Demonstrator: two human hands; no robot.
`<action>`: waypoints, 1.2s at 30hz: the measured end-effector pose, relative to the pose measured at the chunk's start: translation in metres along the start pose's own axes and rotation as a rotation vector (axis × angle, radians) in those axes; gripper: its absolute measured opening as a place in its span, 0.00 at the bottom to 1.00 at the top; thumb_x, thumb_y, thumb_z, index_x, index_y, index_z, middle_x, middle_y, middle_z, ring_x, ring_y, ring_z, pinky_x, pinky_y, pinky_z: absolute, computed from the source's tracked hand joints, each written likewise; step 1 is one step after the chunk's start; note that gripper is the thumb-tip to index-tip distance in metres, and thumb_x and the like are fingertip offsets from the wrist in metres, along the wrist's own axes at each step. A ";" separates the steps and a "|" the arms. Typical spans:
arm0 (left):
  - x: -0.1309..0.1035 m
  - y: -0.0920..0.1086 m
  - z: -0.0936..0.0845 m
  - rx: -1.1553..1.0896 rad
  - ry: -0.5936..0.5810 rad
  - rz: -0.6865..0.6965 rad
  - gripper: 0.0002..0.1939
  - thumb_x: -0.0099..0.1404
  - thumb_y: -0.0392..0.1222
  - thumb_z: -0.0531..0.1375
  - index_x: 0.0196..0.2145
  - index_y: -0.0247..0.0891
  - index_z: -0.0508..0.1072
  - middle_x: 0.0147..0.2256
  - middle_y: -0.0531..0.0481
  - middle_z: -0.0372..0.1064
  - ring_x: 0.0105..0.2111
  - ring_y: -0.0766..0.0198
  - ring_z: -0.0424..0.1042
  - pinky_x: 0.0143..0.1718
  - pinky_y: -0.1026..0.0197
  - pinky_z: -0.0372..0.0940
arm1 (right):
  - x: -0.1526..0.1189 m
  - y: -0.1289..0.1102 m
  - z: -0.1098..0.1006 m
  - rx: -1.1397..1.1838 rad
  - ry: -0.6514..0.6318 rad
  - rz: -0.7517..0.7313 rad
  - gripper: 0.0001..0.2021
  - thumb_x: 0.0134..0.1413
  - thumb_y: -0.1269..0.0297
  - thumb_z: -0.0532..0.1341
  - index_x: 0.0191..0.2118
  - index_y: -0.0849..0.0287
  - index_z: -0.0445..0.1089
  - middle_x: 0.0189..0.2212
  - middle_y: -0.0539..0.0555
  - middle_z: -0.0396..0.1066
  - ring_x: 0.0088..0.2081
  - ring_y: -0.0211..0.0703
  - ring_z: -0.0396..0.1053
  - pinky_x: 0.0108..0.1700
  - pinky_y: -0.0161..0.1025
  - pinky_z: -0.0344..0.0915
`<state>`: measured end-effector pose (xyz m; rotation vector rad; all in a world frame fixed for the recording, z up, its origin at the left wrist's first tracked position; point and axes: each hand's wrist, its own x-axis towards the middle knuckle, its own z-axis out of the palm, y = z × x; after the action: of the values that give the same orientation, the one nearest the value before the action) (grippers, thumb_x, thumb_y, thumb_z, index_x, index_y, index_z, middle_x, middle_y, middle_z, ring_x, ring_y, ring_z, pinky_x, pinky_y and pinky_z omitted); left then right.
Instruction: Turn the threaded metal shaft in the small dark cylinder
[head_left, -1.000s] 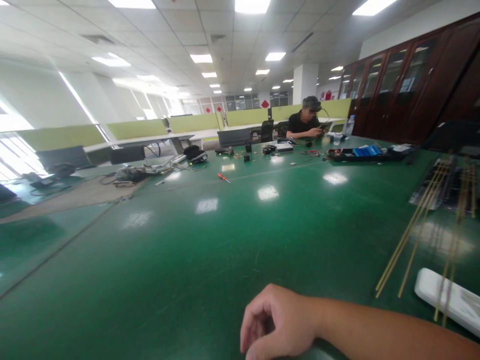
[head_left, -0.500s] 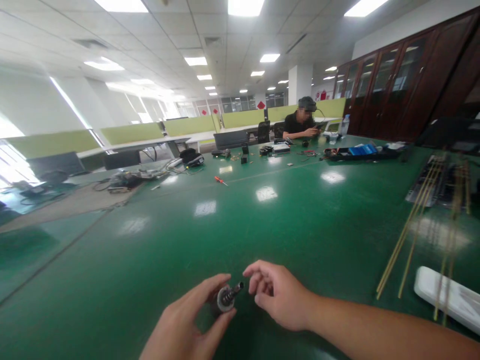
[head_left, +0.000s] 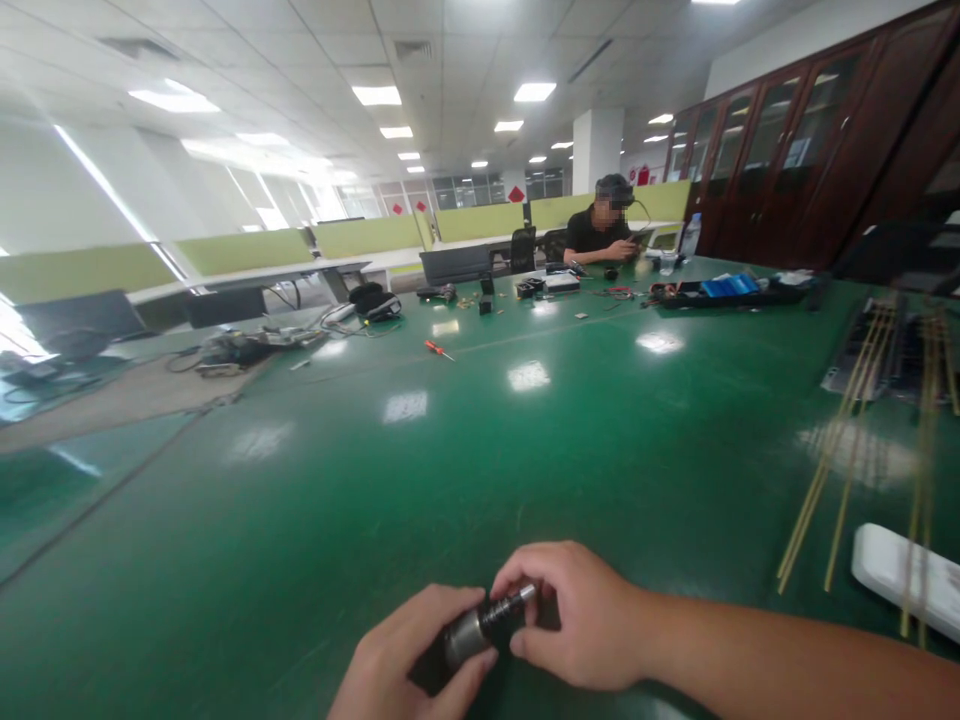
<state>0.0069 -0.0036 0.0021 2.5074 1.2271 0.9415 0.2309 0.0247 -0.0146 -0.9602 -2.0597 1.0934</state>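
Low in the head view, my left hand (head_left: 416,655) is closed around a small metal cylinder with a spring-wound shaft (head_left: 466,638). Thumb and fingers press on opposite sides of its thick silvery body. The dark, coiled shaft points up and to the right, ending in a bright metal tip. My right hand (head_left: 581,615) is curled around this shaft end, index finger above and thumb below. Its other fingers are partly hidden behind the shaft. Both hands are above the green tabletop (head_left: 360,500).
A red-handled screwdriver (head_left: 439,350) lies farther back. At right are thin yellowish sticks (head_left: 825,470) and a white case (head_left: 904,575). Tools and a black tray (head_left: 739,290) line the far side, where a person (head_left: 600,225) sits. Cables and parts (head_left: 247,345) lie at left.
The cylinder has turned from facing me to lying more sideways, and moved slightly right. My right hand has closed in from beside the shaft to around its end.
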 end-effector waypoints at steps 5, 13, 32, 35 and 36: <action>-0.003 -0.003 0.005 0.042 0.061 0.004 0.15 0.63 0.44 0.65 0.48 0.49 0.73 0.39 0.57 0.78 0.36 0.67 0.78 0.39 0.73 0.72 | 0.000 0.001 0.000 -0.009 0.002 -0.018 0.13 0.46 0.68 0.67 0.41 0.56 0.74 0.31 0.48 0.72 0.30 0.38 0.69 0.36 0.34 0.64; -0.007 0.001 0.004 0.056 0.080 -0.012 0.15 0.62 0.44 0.66 0.48 0.49 0.73 0.39 0.56 0.78 0.37 0.66 0.79 0.40 0.72 0.73 | 0.001 0.002 0.000 0.009 0.007 -0.027 0.10 0.48 0.66 0.67 0.39 0.57 0.76 0.30 0.48 0.72 0.29 0.37 0.69 0.34 0.33 0.63; -0.001 0.013 0.002 0.009 0.056 -0.018 0.11 0.63 0.39 0.64 0.45 0.46 0.74 0.36 0.54 0.77 0.33 0.66 0.77 0.36 0.71 0.72 | 0.001 -0.002 -0.001 -0.011 0.032 -0.039 0.04 0.50 0.64 0.67 0.34 0.57 0.77 0.27 0.48 0.72 0.30 0.37 0.68 0.34 0.33 0.60; -0.001 0.013 0.001 0.012 0.052 -0.023 0.11 0.63 0.39 0.63 0.44 0.45 0.75 0.36 0.54 0.77 0.33 0.66 0.77 0.35 0.70 0.72 | 0.001 -0.001 -0.001 -0.009 0.032 -0.034 0.05 0.50 0.64 0.67 0.33 0.58 0.77 0.27 0.48 0.72 0.30 0.38 0.68 0.34 0.33 0.60; -0.001 0.013 0.001 0.014 0.050 -0.023 0.11 0.63 0.39 0.63 0.44 0.46 0.75 0.36 0.54 0.77 0.33 0.66 0.77 0.35 0.71 0.72 | 0.001 -0.001 -0.001 -0.010 0.033 -0.035 0.04 0.50 0.64 0.67 0.33 0.58 0.77 0.27 0.48 0.72 0.30 0.38 0.67 0.34 0.33 0.60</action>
<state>0.0152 -0.0122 0.0062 2.4891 1.2786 0.9991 0.2309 0.0256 -0.0128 -0.9372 -2.0489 1.0434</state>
